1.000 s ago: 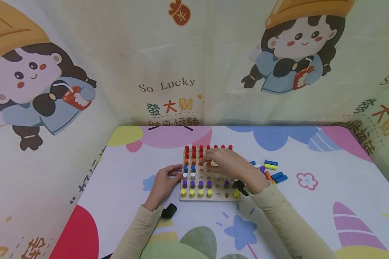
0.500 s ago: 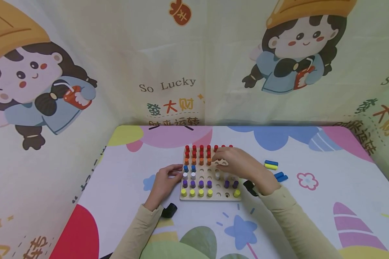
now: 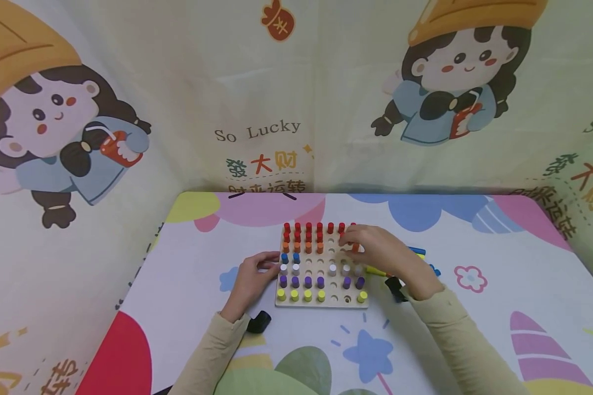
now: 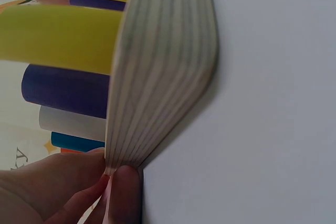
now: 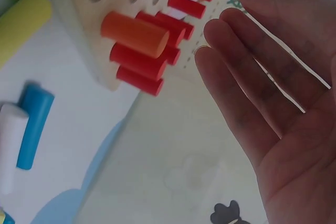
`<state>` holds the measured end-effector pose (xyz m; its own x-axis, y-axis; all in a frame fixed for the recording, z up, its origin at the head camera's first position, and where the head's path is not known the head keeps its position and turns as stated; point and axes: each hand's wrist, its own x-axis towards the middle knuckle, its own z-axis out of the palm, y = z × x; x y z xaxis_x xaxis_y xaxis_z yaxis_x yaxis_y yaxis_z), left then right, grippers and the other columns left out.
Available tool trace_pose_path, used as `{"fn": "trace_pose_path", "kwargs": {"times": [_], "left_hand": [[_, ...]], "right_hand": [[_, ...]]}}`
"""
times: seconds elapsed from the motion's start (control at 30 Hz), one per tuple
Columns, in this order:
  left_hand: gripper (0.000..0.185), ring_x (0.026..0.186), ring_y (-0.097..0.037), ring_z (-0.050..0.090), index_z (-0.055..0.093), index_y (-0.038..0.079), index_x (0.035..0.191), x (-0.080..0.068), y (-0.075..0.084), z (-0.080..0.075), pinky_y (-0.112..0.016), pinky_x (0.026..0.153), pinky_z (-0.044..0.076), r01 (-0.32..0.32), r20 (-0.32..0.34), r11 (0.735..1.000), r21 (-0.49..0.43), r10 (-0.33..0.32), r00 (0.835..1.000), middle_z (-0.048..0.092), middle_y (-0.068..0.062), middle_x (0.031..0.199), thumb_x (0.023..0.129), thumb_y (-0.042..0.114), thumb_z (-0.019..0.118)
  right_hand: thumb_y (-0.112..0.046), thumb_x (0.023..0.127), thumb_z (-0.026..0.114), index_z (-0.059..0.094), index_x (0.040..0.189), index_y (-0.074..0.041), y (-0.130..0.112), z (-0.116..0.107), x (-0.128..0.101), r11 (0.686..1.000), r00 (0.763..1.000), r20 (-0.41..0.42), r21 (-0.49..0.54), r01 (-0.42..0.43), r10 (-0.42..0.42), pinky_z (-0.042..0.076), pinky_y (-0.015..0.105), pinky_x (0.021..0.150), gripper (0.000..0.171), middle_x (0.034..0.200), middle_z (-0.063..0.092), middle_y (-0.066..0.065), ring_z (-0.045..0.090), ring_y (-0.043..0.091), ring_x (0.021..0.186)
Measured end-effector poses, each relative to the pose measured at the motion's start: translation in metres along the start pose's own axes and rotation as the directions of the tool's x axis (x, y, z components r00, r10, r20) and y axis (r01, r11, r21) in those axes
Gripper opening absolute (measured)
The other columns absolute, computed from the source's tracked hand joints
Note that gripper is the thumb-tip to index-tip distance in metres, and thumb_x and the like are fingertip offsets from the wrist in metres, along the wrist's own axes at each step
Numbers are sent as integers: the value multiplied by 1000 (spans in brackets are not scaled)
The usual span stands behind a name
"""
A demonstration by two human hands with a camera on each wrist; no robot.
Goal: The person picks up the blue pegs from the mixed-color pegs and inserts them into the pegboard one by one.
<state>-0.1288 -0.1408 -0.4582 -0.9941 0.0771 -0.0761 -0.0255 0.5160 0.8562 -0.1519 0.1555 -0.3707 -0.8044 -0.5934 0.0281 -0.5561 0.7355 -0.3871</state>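
While my left hand (image 3: 255, 277) steadies the wooden pegboard (image 3: 321, 300) by pinching its edge at nine o'clock between thumb and fingers (image 4: 123, 192), I judge that I am partway through filling the orange row. An orange peg (image 5: 135, 34) stands in a hole at the board's two o'clock corner, just below the red pegs (image 3: 308, 226) of the top row, and my right hand (image 3: 375, 249) hovers over it with straight, spread fingers (image 5: 247, 72), holding nothing. The next move, as I judge it, calls for reaching to three o'clock, where loose blue, white and yellow pegs (image 5: 32, 124) lie on the table (image 3: 474, 329), picking out the right colour and lining it up with an open hole. The board sits at the table's centre, pale plywood with layered edges, its rows running red, orange, blue, white, purple and yellow from twelve to six o'clock, with several holes still bare.
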Motion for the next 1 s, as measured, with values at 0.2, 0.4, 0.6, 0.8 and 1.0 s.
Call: {"fn": "trace_pose_path", "kwargs": {"times": [0.2,0.4,0.6,0.8,1.0], "left_hand": [[33,98,-18,68,68,9,125,0,1,0,-36,85,57,6,4,1000,-5,-6,1000,70,-6,120,93,17,70],[33,98,-18,67,68,10,125,0,1,0,-36,86,56,12,2,1000,-5,-12,1000,70,-5,120,92,16,70],[33,97,-17,67,68,10,125,0,0,0,-35,84,56,5,1,1000,-7,-5,1000,70,-5,119,92,16,71],[33,95,-16,67,69,10,124,0,-1,0,-34,83,56,-3,-1,1000,-6,3,1000,71,-4,117,92,17,71],[32,95,-16,67,69,10,124,1,-1,0,-34,83,56,-3,-2,1000,-5,3,1000,71,-5,115,92,15,70]], "right_hand": [[-14,84,80,74,107,-8,10,0,-5,1000,1000,-5,-16,-23,23,57,38,85,24,104,71,4,66,21,94],[-13,83,81,74,106,-8,20,2,-8,999,999,-15,-5,-45,45,57,38,84,24,101,71,4,66,21,91],[-11,82,81,75,100,-12,29,4,-10,997,997,-8,4,-71,71,57,39,85,18,97,69,1,65,21,92],[-8,83,79,75,101,-11,38,5,-12,993,993,12,-12,-115,115,57,41,87,19,101,70,3,66,22,95],[-6,84,78,74,106,-9,45,5,-15,989,988,40,-9,-149,149,56,42,88,22,104,70,5,66,23,97]]}}
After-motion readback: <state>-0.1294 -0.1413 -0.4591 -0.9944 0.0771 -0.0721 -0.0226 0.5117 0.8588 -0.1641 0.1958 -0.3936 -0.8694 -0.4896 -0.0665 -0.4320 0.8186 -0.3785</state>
